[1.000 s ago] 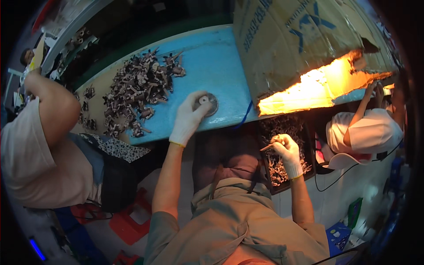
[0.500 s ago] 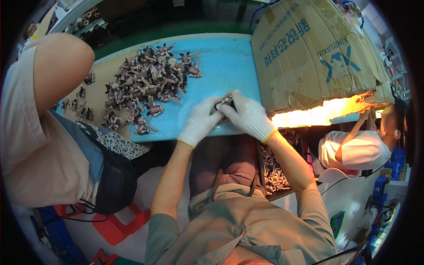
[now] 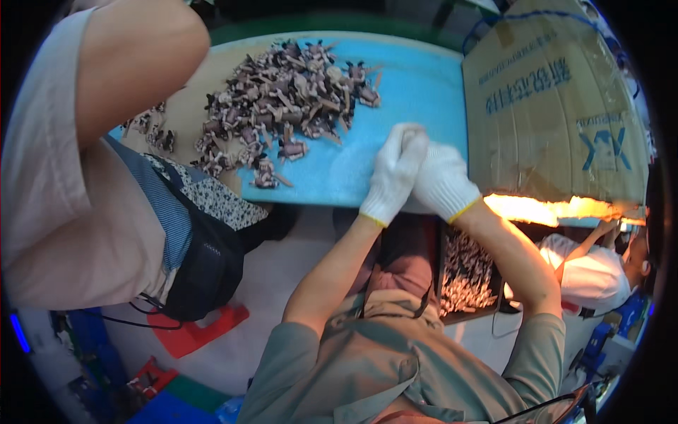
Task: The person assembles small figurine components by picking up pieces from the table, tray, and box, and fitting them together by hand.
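My left hand (image 3: 390, 175) and my right hand (image 3: 443, 182), both in white knit gloves, are pressed together over the near edge of the blue table top (image 3: 417, 92). Their fingers close around a small greyish part that the gloves now hide. A pile of small brown and mauve parts (image 3: 282, 99) lies on the table, up and to the left of my hands. A few loose pieces (image 3: 265, 173) sit near the table's front edge.
A large cardboard box (image 3: 558, 113) stands on the table just right of my hands. Below it, a dark tray of small pale parts (image 3: 466, 275) sits by my right elbow. One person (image 3: 85, 177) stands close on the left; another in white (image 3: 593, 272) works at lower right.
My right hand rose from the tray below to join my left hand at the table edge. The two hands have closed together over the small part.
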